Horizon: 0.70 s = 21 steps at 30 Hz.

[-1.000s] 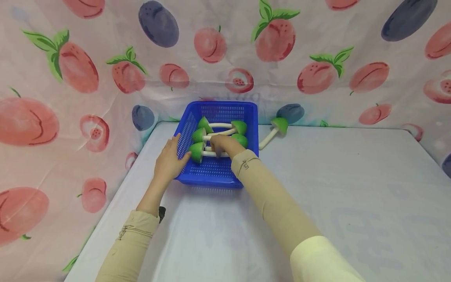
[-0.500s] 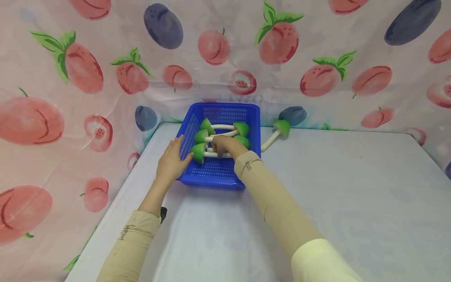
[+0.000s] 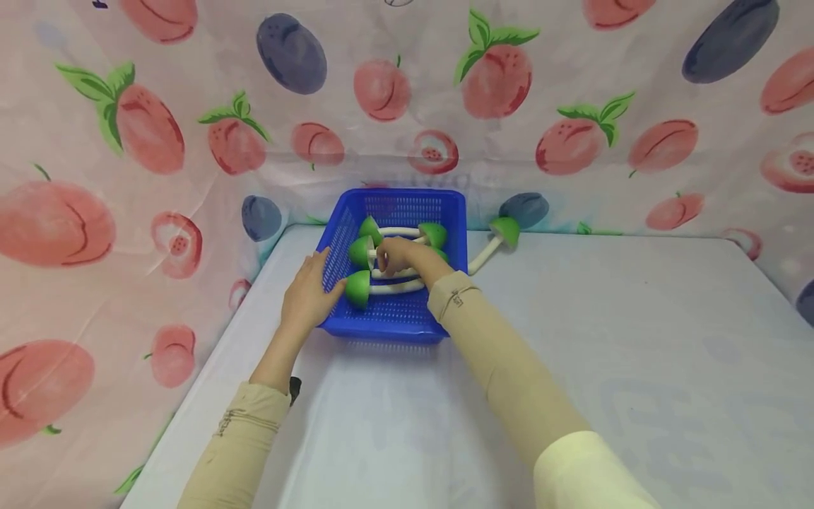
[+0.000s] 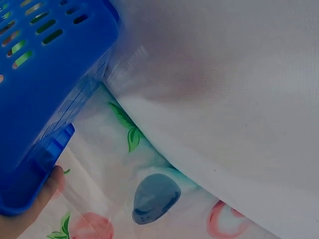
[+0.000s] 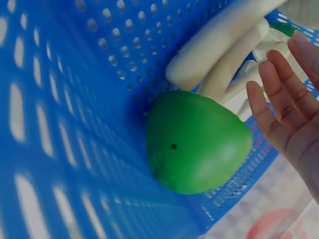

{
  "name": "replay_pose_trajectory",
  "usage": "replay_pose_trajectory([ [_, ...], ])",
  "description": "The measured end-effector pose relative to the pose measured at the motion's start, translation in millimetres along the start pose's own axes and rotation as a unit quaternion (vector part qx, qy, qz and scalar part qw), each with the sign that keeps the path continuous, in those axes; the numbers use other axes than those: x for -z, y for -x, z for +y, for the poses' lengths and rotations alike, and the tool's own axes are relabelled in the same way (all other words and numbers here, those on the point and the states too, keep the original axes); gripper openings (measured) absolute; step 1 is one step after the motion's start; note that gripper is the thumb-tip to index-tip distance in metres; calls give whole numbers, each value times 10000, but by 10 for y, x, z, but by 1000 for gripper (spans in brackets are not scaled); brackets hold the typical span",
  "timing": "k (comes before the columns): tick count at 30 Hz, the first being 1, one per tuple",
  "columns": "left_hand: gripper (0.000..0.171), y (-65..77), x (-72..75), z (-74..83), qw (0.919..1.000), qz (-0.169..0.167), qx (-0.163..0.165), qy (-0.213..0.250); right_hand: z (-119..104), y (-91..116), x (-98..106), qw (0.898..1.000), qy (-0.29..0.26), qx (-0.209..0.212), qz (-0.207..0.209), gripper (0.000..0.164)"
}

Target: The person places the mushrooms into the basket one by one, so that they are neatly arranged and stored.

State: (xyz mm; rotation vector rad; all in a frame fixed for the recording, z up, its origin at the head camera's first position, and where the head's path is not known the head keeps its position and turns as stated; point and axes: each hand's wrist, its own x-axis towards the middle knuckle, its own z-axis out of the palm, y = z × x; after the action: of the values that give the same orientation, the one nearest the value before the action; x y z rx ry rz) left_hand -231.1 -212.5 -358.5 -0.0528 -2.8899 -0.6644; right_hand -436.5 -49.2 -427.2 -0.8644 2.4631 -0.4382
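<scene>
A blue plastic basket (image 3: 381, 329) holds several toy mushrooms with green caps and white stems. My left hand (image 3: 305, 293) holds its left rim, thumb at the inside edge and fingers along the outer wall; the left wrist view catches a fingertip on the blue rim. My right hand (image 3: 403, 256) is down inside the basket over the stems. Its fingers look loosely bent and spread in the right wrist view, beside a green mushroom cap (image 5: 199, 142), with nothing gripped between them. The nearest mushroom (image 3: 357, 288) lies crosswise toward the front. My forearm and hand hide part of the right-hand caps.
Another green-capped mushroom (image 3: 505, 231) lies on the white table (image 3: 623, 339), just right of the basket, its stem end by the basket wall. A fruit-print cloth (image 3: 381, 155) hangs behind and along the left side.
The nearest mushroom has shifted toward the front of the basket, apart from the others. My right hand has risen slightly off its stem and moved back. The left hand stays on the rim.
</scene>
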Motion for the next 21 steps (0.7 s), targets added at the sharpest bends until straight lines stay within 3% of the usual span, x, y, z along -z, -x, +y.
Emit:
replay_pose_trajectory([
  [1, 66, -1, -1, -1, 10000, -2, -18, -5, 2, 12, -12, 9998, 45, 177, 114, 16],
  [5, 65, -1, -1, 4, 10000, 13, -60, -26, -409, 448, 79, 9969, 677, -145, -383, 23],
  [8, 64, 1, -4, 1, 10000, 21, -75, -45, -757, 807, 100, 9878, 1243, -483, -804, 32],
  [11, 64, -3, -11, 0, 10000, 13, -62, -74, -909, 971, 73, 9842, 1529, -505, -743, 33],
  [14, 63, -12, -16, 3, 9999, -2, -28, -104, -945, 1007, 61, 9839, 1656, -431, -524, 28],
  [21, 65, -13, -3, -1, 9999, -44, 12, -106, -880, 876, 59, 9874, 1547, -329, -104, 20],
])
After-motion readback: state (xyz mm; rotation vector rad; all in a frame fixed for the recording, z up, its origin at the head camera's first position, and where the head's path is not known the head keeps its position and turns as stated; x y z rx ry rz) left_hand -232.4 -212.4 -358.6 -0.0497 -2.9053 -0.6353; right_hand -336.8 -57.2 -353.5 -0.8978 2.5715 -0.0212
